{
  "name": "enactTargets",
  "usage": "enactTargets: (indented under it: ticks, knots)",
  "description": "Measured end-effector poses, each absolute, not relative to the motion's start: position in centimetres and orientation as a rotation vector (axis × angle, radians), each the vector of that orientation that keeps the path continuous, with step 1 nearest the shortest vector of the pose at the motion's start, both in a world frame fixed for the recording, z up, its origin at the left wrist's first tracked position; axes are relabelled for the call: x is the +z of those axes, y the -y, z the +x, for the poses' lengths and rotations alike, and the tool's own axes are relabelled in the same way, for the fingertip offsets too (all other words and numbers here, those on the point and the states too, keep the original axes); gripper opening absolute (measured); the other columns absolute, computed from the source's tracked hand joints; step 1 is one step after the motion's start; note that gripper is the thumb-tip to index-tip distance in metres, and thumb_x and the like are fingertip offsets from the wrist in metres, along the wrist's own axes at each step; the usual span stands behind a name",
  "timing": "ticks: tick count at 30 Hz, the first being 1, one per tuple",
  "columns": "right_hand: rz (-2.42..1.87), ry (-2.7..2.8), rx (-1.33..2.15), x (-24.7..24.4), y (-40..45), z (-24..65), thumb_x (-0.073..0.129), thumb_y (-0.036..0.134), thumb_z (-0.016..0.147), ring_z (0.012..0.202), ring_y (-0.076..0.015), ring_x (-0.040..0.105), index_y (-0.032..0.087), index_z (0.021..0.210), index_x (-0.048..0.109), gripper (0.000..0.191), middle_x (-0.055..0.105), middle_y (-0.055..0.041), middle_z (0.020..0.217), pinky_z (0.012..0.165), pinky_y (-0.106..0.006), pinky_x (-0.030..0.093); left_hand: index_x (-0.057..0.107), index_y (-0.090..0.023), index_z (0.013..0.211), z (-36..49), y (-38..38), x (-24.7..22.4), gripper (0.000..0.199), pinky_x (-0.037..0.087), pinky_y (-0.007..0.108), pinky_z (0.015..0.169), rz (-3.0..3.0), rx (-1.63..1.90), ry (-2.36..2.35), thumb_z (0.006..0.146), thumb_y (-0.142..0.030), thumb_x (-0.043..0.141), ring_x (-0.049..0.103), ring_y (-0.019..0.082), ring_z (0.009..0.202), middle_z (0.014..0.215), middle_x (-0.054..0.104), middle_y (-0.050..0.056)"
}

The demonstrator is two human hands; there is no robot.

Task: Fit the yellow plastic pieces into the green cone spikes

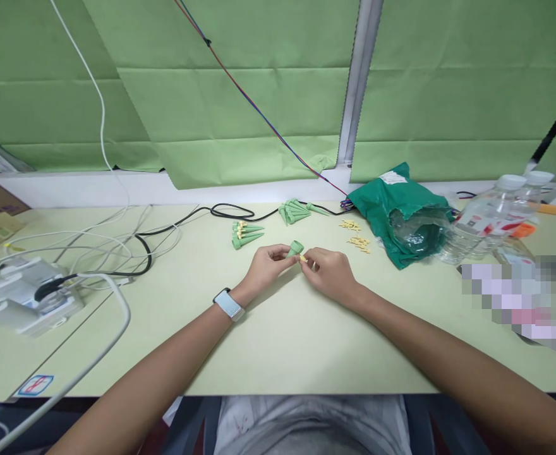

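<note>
Near the middle of the table, my left hand (269, 266) is closed on a green cone-shaped piece (296, 247), its wide end up. Right beside it, my right hand (328, 272) pinches a small yellow piece (302, 258) against or close to the green one; whether they are joined is too small to tell. Beyond my left hand lie several green cones with yellow parts (247, 234). A pile of green cones (295, 210) lies farther back. Two groups of small yellow pieces (359, 242) rest beyond my right hand.
An open green bag (401, 215) and clear plastic bottles (484, 218) stand at the right, near a blurred-out item. White power adapters (31, 297) with tangled cables cover the left side. A black cable (230, 212) runs along the table's back.
</note>
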State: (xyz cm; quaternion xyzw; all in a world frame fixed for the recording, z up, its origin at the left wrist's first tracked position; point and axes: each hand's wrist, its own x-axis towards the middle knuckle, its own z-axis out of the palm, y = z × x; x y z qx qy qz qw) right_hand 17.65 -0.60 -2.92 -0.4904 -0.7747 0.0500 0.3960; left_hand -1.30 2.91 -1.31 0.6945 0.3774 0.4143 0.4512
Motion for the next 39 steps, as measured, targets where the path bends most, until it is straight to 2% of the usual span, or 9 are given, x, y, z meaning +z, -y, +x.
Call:
enactTargets:
  ticks: [4,8,11,14,20,24,27,33,39]
  knots:
    - [-1.188,1.874,0.679,-2.0,0.5,18.0,0.055,0.037,0.095,0.057,-0.0135,0.057,0.021,0.084,0.067,0.023,0.07,-0.0009,0.076,0.058,-0.026,0.039,0.08,-0.016,0.093,-1.3,-2.8,-1.1,0.029,0.042,0.027,0.067,1.707,1.036,-0.911,0.081,-0.043,0.076,0.059,0.016,0.074,0.086,0.074,0.005]
    - [-1.159,1.843,0.889,-1.8,0.4,18.3,0.05,0.041,0.099,0.049,-0.0112,0.054,0.019,0.076,0.065,0.034,0.066,0.0011,0.064,0.056,-0.025,0.039,0.08,-0.015,0.093,-1.2,-2.6,-1.0,0.031,0.041,0.028,0.067,1.716,1.019,-0.916,0.082,-0.044,0.074,0.057,0.017,0.075,0.087,0.074,0.006]
    - [-1.137,1.905,0.779,-1.9,0.3,18.4,0.051,0.038,0.098,0.049,-0.0112,0.051,0.018,0.072,0.065,0.036,0.06,0.002,0.057,0.056,-0.025,0.036,0.08,-0.014,0.09,-1.2,-2.5,-0.9,0.033,0.039,0.028,0.066,1.73,1.002,-0.921,0.081,-0.046,0.075,0.055,0.016,0.073,0.083,0.072,0.005]
    - [-1.078,1.987,0.483,-2.0,0.2,18.6,0.052,0.033,0.098,0.054,-0.0119,0.048,0.017,0.067,0.063,0.037,0.057,0.0002,0.057,0.057,-0.027,0.032,0.079,-0.014,0.086,-1.1,-2.3,-0.7,0.034,0.036,0.028,0.063,1.722,1.008,-0.905,0.081,-0.047,0.074,0.052,0.015,0.07,0.078,0.069,0.004]
    - [-1.013,2.074,-0.028,-2.8,0.1,18.8,0.051,0.025,0.098,0.058,-0.0126,0.048,0.017,0.079,0.064,0.024,0.06,-0.0023,0.068,0.059,-0.027,0.031,0.073,-0.014,0.069,-0.9,-1.9,-0.4,0.037,0.028,0.028,0.056,1.715,1.046,-0.943,0.081,-0.049,0.075,0.042,0.012,0.059,0.063,0.058,0.001]
    - [-1.046,2.086,-0.296,-3.1,0.3,18.5,0.051,0.022,0.096,0.055,-0.0127,0.043,0.019,0.073,0.059,0.024,0.058,-0.0013,0.066,0.058,-0.029,0.027,0.077,-0.014,0.08,-0.8,-2.0,-0.7,0.03,0.037,0.027,0.061,1.694,1.056,-0.878,0.08,-0.044,0.077,0.052,0.014,0.066,0.074,0.068,0.004]
    - [-1.11,2.046,-0.173,-2.8,0.5,18.3,0.053,0.022,0.092,0.058,-0.0128,0.044,0.019,0.078,0.057,0.015,0.058,-0.0009,0.071,0.057,-0.028,0.027,0.08,-0.014,0.096,-0.8,-2.2,-1.1,0.031,0.043,0.028,0.07,1.667,1.055,-0.815,0.079,-0.041,0.079,0.06,0.018,0.078,0.09,0.074,0.008]
    - [-1.116,1.975,0.441,-2.4,0.2,18.3,0.049,0.028,0.098,0.058,-0.0129,0.048,0.02,0.073,0.057,0.027,0.057,0.0015,0.064,0.058,-0.026,0.032,0.081,-0.013,0.09,-0.8,-2.4,-1.3,0.029,0.043,0.028,0.068,1.657,1.067,-0.846,0.08,-0.041,0.077,0.06,0.017,0.076,0.088,0.074,0.008]
    - [-1.041,1.979,0.324,-2.7,0.2,18.5,0.055,0.026,0.093,0.059,-0.0128,0.047,0.02,0.072,0.055,0.022,0.057,0.0004,0.065,0.058,-0.026,0.033,0.079,-0.015,0.084,-0.7,-2.2,-1.2,0.028,0.04,0.028,0.066,1.683,1.059,-0.881,0.081,-0.042,0.076,0.055,0.016,0.072,0.078,0.069,0.003]
